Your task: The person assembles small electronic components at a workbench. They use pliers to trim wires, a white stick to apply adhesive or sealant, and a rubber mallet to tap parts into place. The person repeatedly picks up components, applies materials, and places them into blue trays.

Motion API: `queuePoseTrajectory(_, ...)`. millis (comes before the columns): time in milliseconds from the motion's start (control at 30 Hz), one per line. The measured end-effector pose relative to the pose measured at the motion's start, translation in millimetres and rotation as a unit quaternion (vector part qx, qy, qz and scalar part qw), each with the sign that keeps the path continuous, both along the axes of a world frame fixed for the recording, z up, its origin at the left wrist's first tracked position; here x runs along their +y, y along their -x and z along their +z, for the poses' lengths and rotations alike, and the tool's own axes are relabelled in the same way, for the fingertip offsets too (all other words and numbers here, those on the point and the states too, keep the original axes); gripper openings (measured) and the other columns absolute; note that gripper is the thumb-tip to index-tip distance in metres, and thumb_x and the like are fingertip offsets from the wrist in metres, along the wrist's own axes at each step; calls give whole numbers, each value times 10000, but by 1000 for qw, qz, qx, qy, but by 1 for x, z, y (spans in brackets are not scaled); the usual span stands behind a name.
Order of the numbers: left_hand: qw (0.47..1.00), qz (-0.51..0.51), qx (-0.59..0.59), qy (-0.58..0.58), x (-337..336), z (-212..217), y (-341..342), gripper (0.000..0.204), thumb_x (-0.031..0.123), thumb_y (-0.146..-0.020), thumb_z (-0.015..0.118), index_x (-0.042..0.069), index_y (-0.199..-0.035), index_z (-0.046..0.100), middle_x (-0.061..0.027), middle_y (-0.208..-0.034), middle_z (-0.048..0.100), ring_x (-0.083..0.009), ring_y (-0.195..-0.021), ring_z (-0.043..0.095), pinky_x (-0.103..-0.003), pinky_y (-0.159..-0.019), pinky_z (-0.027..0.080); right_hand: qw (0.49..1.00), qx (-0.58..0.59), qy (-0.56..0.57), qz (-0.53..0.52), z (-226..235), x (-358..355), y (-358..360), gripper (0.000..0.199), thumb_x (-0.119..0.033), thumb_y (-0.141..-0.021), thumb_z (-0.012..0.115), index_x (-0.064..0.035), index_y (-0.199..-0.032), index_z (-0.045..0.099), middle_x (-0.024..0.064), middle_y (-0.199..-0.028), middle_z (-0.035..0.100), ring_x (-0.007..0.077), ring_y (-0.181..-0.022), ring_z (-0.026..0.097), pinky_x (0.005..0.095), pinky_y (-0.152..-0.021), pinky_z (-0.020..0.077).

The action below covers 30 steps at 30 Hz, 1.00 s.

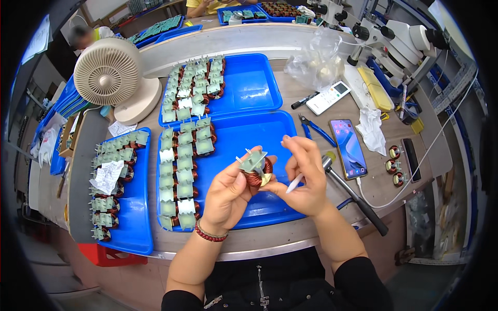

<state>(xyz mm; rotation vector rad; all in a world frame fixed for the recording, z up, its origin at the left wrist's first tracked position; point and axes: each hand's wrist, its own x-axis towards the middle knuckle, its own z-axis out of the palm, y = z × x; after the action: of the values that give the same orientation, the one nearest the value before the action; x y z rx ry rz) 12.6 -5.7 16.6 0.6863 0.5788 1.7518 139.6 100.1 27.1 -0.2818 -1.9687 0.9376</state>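
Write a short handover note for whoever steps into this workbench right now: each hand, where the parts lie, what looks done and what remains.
Left hand holds one copper-wound coil above the middle blue tray.
Right hand grips a thin white stick, its fingertips at the coil.
Rows of like coils fill that tray's left side, its right side bare.
More lie in the upper tray and the left tray.
Which coils are finished I cannot tell.
Cutters and a hammer lie to the right.
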Motion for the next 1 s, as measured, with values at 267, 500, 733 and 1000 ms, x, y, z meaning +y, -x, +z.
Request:
queuePoseTrajectory(267, 998, -54, -37, -27, -2, -3, -1, 600, 287, -897, 474, -93, -1312, 268, -152, -1297, 414, -249, -1197, 412, -379, -1026, 286, 993, 47, 9, 110, 2, 1, 3, 502, -33, -611, 763, -59, -1086, 603, 98, -1045, 518, 138, -771, 540, 223, -587, 435)
queuePoseTrajectory(500, 998, -38, 10, -50, -6, -2, 0, 520, 273, -912, 448, -80, -1281, 347, -164, -1374, 319, -264, -1239, 363, -397, -1040, 260, 988, 86, -12, 125, -1, 1, 2, 475, 7, -604, 753, -46, -1056, 616, 95, -1020, 531, 132, -745, 531, 227, -561, 423)
queuePoseTrajectory(733, 997, -39, 33, -63, -8, -2, 0, 507, 266, -918, 439, -77, -1282, 351, -170, -1369, 325, -259, -1245, 353, -391, -1040, 253, 984, 123, -60, 116, -3, -3, 3, 426, 50, -617, 734, -32, -1019, 620, 114, -995, 525, 145, -737, 554, 223, -558, 453)
queuePoseTrajectory(1000, 1000, -14, -12, 16, -5, -1, -6, 702, 377, -869, 512, 73, -1388, 152, -160, -1158, 511, -260, -1041, 526, -407, -900, 421, 981, 57, 105, 154, -2, 0, -1, 577, -54, -605, 791, -16, -1121, 536, 94, -1039, 508, 81, -718, 533, 195, -542, 424)
